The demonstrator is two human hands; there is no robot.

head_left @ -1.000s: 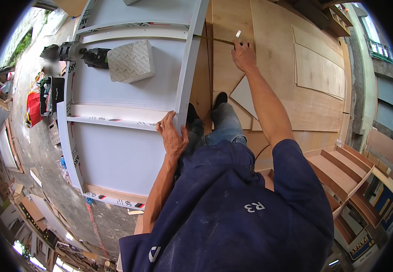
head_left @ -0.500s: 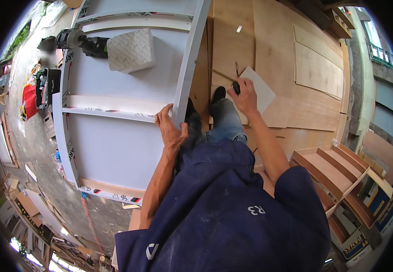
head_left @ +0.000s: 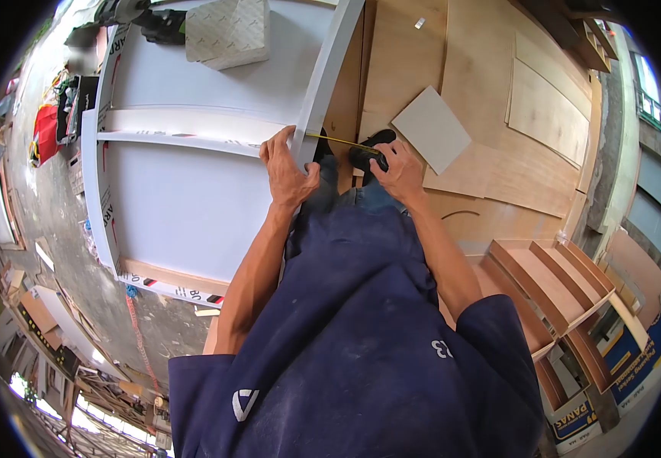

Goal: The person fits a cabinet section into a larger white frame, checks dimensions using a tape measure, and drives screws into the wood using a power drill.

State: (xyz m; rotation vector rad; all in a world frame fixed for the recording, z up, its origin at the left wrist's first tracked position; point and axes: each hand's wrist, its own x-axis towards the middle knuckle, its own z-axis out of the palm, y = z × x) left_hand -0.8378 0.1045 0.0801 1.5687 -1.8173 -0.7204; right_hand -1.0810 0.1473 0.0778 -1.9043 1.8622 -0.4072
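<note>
A white-faced cabinet carcass with wooden cross rails lies to my left. My left hand is closed over its near side board, with fingers on the inner side by a middle rail and the thumb on the outer side. In my right hand is a tape measure, its dark case partly hidden by the fingers. A yellow blade runs out from it to the side board beside my left fingers. Whether a left finger touches the blade end, I cannot tell.
A wrapped box and a dark power tool rest on the carcass. Plywood sheets lie to the right, with a loose pale square on them. Wooden drawer-like trays stand at lower right. A red bag is at far left.
My right hand has brought the tape measure toward the side board, and its blade now reaches the board. My left hand keeps its hold. The view has shifted, so the carcass appears higher.
</note>
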